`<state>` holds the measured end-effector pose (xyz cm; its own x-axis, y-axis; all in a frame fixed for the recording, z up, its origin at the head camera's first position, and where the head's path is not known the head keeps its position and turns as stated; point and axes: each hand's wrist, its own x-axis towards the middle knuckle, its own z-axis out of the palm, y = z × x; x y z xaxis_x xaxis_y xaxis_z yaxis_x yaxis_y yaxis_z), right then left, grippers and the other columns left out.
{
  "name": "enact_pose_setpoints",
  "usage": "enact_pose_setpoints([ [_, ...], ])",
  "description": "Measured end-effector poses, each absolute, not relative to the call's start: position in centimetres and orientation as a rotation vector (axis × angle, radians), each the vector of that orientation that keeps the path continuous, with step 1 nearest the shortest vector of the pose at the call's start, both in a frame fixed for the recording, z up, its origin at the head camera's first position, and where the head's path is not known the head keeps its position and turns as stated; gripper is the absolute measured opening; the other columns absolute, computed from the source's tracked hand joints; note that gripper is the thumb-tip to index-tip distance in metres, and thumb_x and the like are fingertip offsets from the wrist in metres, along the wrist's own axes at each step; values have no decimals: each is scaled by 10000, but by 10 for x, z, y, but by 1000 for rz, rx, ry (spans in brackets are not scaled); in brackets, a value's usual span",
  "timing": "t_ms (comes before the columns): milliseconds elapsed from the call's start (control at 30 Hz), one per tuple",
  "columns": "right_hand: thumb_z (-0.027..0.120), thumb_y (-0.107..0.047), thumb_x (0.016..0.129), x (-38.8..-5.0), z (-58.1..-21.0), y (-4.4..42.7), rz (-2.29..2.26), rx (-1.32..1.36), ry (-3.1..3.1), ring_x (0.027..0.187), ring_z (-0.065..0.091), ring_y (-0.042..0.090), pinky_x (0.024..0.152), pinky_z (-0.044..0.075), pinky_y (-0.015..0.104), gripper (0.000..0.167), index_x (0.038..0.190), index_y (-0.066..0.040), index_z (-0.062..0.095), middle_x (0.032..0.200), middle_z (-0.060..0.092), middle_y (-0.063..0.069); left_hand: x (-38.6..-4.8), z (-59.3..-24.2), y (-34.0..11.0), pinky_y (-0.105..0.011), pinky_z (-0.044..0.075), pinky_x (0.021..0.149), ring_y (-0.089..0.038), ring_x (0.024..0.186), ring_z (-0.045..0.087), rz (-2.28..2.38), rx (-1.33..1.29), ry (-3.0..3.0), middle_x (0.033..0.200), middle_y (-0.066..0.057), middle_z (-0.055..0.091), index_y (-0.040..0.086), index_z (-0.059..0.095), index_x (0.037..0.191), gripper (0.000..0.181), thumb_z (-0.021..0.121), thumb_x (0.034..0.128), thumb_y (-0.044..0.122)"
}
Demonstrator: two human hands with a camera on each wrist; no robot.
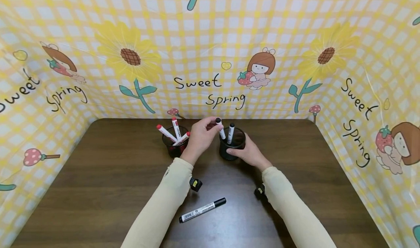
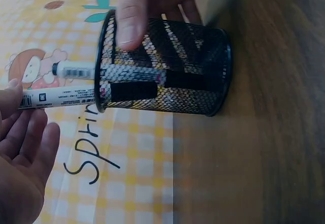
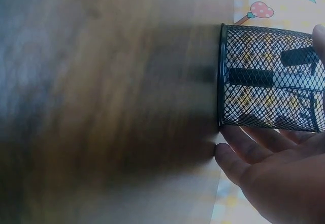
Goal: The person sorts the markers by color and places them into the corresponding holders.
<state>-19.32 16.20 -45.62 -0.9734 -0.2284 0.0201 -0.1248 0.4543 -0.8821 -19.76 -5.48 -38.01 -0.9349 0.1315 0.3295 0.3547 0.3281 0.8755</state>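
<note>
My left hand (image 1: pixel 201 135) pinches a white marker (image 2: pixel 56 98) near its upper end. Its black lower part is inside a black mesh pen cup (image 2: pixel 167 43), above the cup's bottom. Another white marker (image 1: pixel 231 134) with black ends stands in the same cup, reaching down to its base. Around the cup's right side, my right hand (image 1: pixel 250 154) holds it upright on the table, thumb across the front. Through the mesh in the right wrist view, the black end of the lower marker (image 3: pixel 251 77) shows; the fingers (image 3: pixel 254 150) lie along the cup's side.
Left of my left hand stands a second mesh cup (image 1: pixel 174 151) with red-capped markers (image 1: pixel 166 132). A black-capped marker (image 1: pixel 202 210) lies on the brown table (image 1: pixel 115 189) between my forearms. Patterned cloth (image 1: pixel 193 40) rises behind and at both sides.
</note>
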Motion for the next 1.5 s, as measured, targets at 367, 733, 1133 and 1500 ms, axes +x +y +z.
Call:
enact_pose_setpoints([
  [367, 844, -365, 835, -193, -457, 162, -1560, -322, 2575, 1252, 508, 295, 1057, 388, 500, 817, 1454, -72, 398, 1371, 527, 133, -196, -392, -42, -356, 537, 793, -176, 906, 627, -1409, -443, -2598, 1044, -26, 681, 83, 705, 1184, 271, 728, 959, 232],
  [733, 833, -362, 847, -192, -454, 163, -1556, -309, 2560, 1287, 483, 308, 1067, 372, 510, 842, 1483, -65, 369, 1407, 499, 144, -200, -402, -39, -360, 529, 821, -194, 947, 614, -1346, -456, -2634, 1034, -33, 677, 80, 705, 1196, 293, 740, 949, 234],
  [1133, 836, -338, 849, -193, -454, 161, -1553, -301, 2576, 1269, 498, 284, 1064, 381, 483, 817, 1474, -77, 379, 1392, 516, 130, -199, -408, -37, -374, 508, 864, -181, 1005, 572, -1360, -465, -2607, 1059, -19, 677, 94, 711, 1175, 266, 742, 949, 231],
  [1500, 831, -355, 851, -192, -454, 163, -1532, -294, 2583, 1277, 494, 285, 1062, 383, 488, 825, 1480, -82, 373, 1401, 512, 131, -203, -410, -35, -399, 487, 880, -275, 1077, 571, -1385, -444, -2612, 1084, -20, 673, 108, 700, 1173, 268, 731, 957, 264],
])
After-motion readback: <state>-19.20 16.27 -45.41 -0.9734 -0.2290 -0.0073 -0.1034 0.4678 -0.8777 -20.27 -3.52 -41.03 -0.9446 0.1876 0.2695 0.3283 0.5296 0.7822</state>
